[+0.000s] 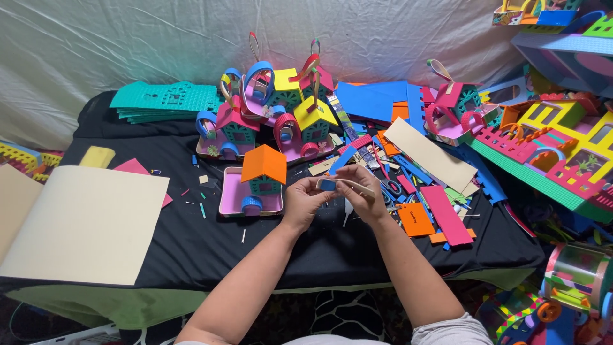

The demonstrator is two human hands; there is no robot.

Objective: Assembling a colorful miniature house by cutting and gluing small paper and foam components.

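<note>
Both forearms come up from the bottom edge and meet over the middle of the counter (191,249), which is draped in black cloth. Left hand (303,203) and right hand (359,191) sit close together, almost touching, raised just above the cloth. Fingers of both hands are pinched on one thin tan foam strip (348,184) held roughly level between them; left fingers (317,191) also grip a small blue piece (327,184) at the strip's left end. Just left of the hands stands a small foam house with an orange roof (264,164) on a pink tray base (233,199). Behind it, a cluster of finished foam houses (274,112) in pink, yellow and blue with curled handles. Right of the hands lies a messy pile of foam scraps (418,185): blue, pink, orange and tan strips, an orange rectangle, and scissors partly buried. Stack of teal perforated sheets (167,99) at far left rear. Large cream sheet (83,223) covers the near left counter, with a yellow block and a pink piece behind it. Bigger foam building (555,147) with a green base at right.
</note>
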